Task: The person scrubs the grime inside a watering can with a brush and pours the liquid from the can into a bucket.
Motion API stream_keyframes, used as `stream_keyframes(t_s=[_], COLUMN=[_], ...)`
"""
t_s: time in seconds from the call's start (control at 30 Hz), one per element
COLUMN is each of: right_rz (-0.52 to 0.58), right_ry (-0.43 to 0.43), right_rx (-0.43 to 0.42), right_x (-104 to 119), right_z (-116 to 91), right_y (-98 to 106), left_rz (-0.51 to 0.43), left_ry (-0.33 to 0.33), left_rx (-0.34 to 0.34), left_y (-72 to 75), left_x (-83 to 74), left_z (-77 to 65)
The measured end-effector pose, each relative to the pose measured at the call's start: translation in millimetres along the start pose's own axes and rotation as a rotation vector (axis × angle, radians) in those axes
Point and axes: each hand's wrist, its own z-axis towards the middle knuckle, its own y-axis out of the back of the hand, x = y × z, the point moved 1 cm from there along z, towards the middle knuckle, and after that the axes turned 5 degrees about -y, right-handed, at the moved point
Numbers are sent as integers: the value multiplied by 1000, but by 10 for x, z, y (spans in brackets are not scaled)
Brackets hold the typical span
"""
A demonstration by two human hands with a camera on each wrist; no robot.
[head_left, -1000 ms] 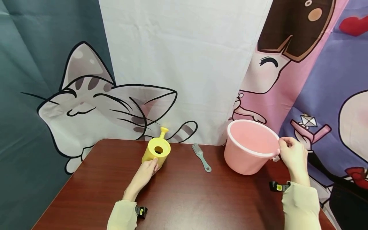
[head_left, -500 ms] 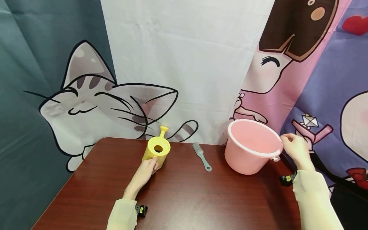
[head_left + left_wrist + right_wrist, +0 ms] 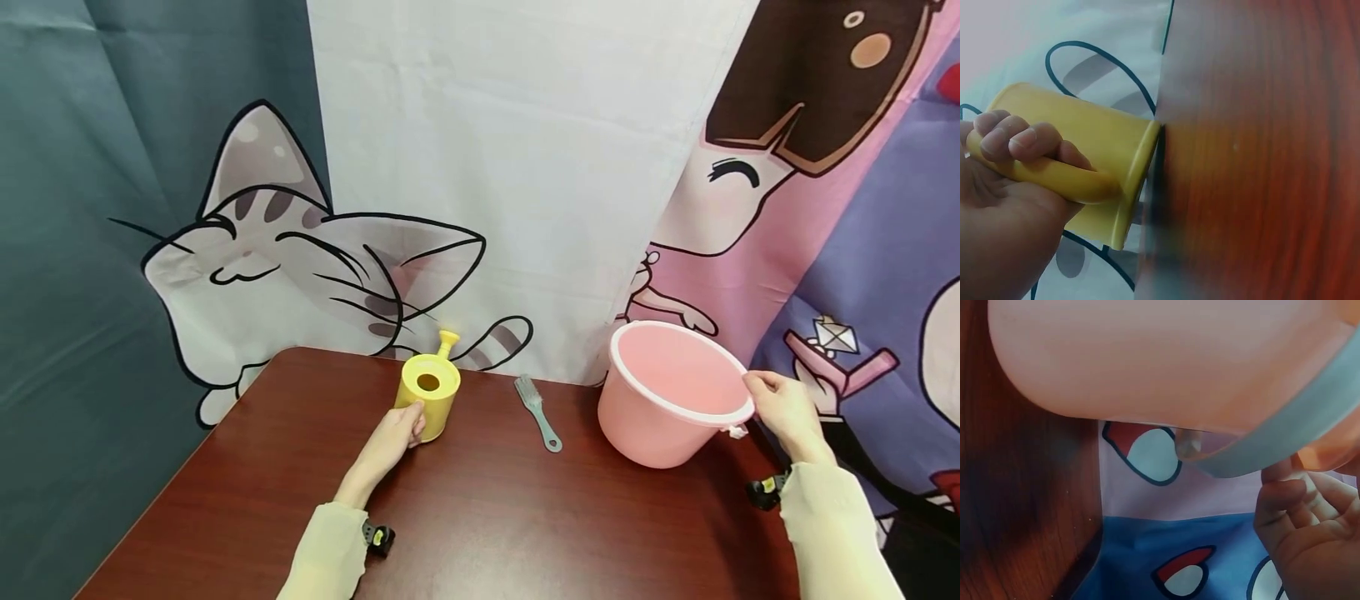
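My left hand [image 3: 397, 432] grips the handle of a yellow watering can [image 3: 437, 403]. In the left wrist view the fingers [image 3: 1032, 140] curl round the handle, and the can's base edge is close over the table. The can's spout points toward the back wall. My right hand [image 3: 787, 415] pinches the rim of a pink bucket [image 3: 654, 429] at its right side. In the right wrist view, a pale bucket handle [image 3: 1285, 434] hangs below the rim, partly in front of the fingertips. Between can and bucket lies a small grey-green brush [image 3: 538, 412], bristles toward the back.
The brown wooden table [image 3: 480, 517] ends at the back against a hanging cartoon cloth [image 3: 487, 167]. Its left edge slopes toward the front left. The bucket stands near the table's right edge.
The whole head view has shifted, so most things sit farther right. My right forearm has swung outward and the fingers have slid along the bucket's rim. The left hand keeps its hold on the watering can.
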Motion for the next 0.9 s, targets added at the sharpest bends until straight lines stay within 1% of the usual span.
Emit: stream_keyframes(t_s=[0.03,0.17,0.23,0.27,0.47,0.57,0.73,0.8,0.9], right_rz=[-8,-37,-40,-38,-24,-10,5,10,16], right_ry=[-2,-11,-19,-22,-29,-22,-40,-50,-58], right_rx=[-9,-40,-48,-52,-64,-66,-65,-68,-76], right_x=[-18,-40,-37,-35,6,33,33,22,-3], right_z=[-7,-22,-26,-25,14,38,26,8,-17], right_y=[-3,-6,-10,-11,-27,-35,-49,-48,-47], left_rz=[-14,-91,-130,-152,-223,-227,-177,-160,-151], left_ry=[5,-1,-1,-5,-2,-16,-23,-26,-51], left_rx=[-4,7,-4,0,-29,-28,2,16,29], left_y=[-13,-43,-58,-60,-86,-110,-189,-239,-333], left_x=[-4,-203,-234,-300,-442,-467,-512,-481,-430], left_z=[7,-13,1,-6,12,31,90,146,235])
